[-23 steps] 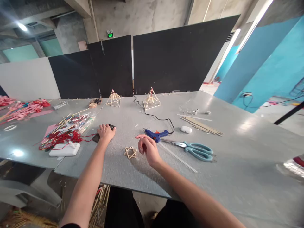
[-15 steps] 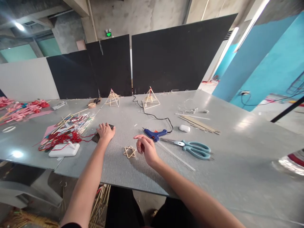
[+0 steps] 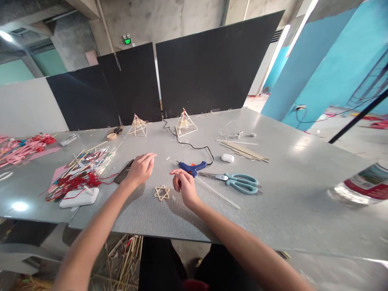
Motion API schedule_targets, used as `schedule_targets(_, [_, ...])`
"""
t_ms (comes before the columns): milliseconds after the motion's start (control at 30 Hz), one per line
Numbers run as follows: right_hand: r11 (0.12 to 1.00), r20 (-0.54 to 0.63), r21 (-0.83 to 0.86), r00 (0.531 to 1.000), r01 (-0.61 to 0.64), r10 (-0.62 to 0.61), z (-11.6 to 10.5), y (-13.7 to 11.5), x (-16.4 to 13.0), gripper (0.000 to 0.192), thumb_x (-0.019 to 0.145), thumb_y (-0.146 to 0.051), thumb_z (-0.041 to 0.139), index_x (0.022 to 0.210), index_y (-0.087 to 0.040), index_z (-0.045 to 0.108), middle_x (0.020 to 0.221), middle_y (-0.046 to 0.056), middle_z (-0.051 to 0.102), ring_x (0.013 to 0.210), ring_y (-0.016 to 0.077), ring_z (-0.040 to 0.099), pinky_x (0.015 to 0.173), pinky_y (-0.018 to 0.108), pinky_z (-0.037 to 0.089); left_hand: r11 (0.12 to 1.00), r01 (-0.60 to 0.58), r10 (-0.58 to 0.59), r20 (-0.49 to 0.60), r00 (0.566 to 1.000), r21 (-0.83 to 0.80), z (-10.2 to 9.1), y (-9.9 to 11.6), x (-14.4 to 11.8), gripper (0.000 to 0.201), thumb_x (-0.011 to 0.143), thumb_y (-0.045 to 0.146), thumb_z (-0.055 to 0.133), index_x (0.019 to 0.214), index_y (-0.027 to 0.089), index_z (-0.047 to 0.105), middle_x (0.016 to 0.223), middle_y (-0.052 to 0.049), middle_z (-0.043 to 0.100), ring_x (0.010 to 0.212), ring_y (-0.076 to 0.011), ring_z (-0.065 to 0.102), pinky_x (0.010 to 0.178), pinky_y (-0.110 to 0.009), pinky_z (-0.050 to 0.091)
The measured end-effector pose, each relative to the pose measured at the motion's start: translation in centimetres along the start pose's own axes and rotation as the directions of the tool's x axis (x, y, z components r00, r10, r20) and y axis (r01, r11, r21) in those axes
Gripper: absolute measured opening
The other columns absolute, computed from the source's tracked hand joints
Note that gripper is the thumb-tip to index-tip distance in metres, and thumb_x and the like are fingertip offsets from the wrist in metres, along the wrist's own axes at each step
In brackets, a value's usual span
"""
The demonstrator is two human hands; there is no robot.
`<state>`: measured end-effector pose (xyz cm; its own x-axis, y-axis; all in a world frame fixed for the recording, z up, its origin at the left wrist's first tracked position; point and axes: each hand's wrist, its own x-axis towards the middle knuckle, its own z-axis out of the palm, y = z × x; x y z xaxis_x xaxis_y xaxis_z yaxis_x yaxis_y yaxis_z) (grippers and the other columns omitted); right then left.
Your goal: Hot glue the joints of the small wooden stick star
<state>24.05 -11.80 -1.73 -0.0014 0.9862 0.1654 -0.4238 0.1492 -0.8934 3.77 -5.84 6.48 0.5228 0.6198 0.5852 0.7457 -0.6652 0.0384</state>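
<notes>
Broad grey tabletop (image 3: 287,194), tools kept clear on the far side: scissors (image 3: 239,182), blue glue gun (image 3: 191,167). Left hand (image 3: 140,169) spread open over a dark phone (image 3: 125,173). Right hand (image 3: 183,186) loosely curled, holding nothing, just beside the little stick star (image 3: 161,192), lying flat between both hands.

The left hand (image 3: 140,169) is hovering over the grey tabletop (image 3: 287,194) with loosely spread fingers (image 3: 150,157), just beside a dark phone (image 3: 123,172). The right hand (image 3: 183,185) is curling empty beside a small stick star (image 3: 161,192). A blue glue gun (image 3: 192,166), teal scissors (image 3: 239,181) and two stick pyramids (image 3: 184,123) are lying beyond.
</notes>
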Motion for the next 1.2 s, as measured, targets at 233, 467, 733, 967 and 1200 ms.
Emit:
schedule_targets(233, [0.996, -0.016, -0.066, 0.997, 0.068, -0.069, -0.1, -0.3, 0.1, 0.032, 0.100, -0.039, 0.063, 0.121, -0.016, 0.063, 0.115, 0.008, 0.068, 0.093, 0.0193, 0.069, 0.079, 0.038, 0.061, 0.967, -0.195, 0.209, 0.073, 0.975, -0.162, -0.3, -0.3, -3.4, 0.032, 0.101, 0.036, 0.061, 0.128, 0.018, 0.062, 0.130, -0.010, 0.065, 0.116, -0.0248, 0.065, 0.103, -0.050, 0.053])
schedule_targets(467, [0.935, -0.063, -0.296, 0.973, 0.193, -0.221, -0.2, -1.4, 0.1, 0.032, 0.103, -0.046, 0.057, 0.099, -0.015, 0.064, 0.076, -0.003, 0.061, 0.055, 0.0082, 0.053, 0.052, 0.023, 0.048, 0.911, -0.311, 0.307, -0.058, 0.950, -0.270, 2.7, -0.8, -4.1, 0.026, 0.102, 0.029, 0.057, 0.125, 0.017, 0.063, 0.119, -0.009, 0.070, 0.109, -0.0228, 0.068, 0.098, -0.046, 0.055])
schedule_targets(733, [0.560, 0.019, -0.808, 0.958, 0.183, -0.287, -6.1, -9.1, 3.6, 0.033, 0.102, -0.037, 0.038, 0.119, -0.020, 0.060, 0.078, 0.004, 0.065, 0.066, 0.0177, 0.057, 0.062, 0.032, 0.046, 0.853, -0.374, 0.350, -0.131, 0.927, -0.365, 2.3, -3.2, -4.6, 0.043, 0.092, 0.011, 0.055, 0.133, 0.022, 0.061, 0.117, -0.009, 0.075, 0.109, -0.0242, 0.069, 0.098, -0.046, 0.054])
schedule_targets(967, [0.020, 0.397, -0.917, 0.908, 0.399, 0.135, -12.7, -12.2, 6.8, 0.049, 0.076, -0.018, 0.070, 0.125, -0.023, 0.068, 0.115, 0.012, 0.071, 0.107, 0.0302, 0.059, 0.089, 0.043, 0.047, 0.833, -0.393, 0.365, -0.147, 0.919, -0.388, 2.8, -2.9, -4.7, 0.043, 0.087, 0.006, 0.057, 0.127, 0.022, 0.063, 0.111, -0.006, 0.076, 0.102, -0.0224, 0.070, 0.090, -0.042, 0.055])
schedule_targets(1200, [-0.218, 0.514, -0.787, 0.810, 0.576, 0.283, -12.5, -9.6, 8.7, 0.037, 0.083, -0.013, 0.067, 0.119, -0.021, 0.068, 0.107, 0.013, 0.073, 0.107, 0.0313, 0.058, 0.091, 0.043, 0.042, 0.839, -0.376, 0.335, -0.170, 0.927, -0.394, 2.8, -3.1, -4.8, 0.037, 0.088, 0.008, 0.055, 0.121, 0.023, 0.065, 0.106, -0.004, 0.077, 0.099, -0.0207, 0.072, 0.088, -0.039, 0.056])
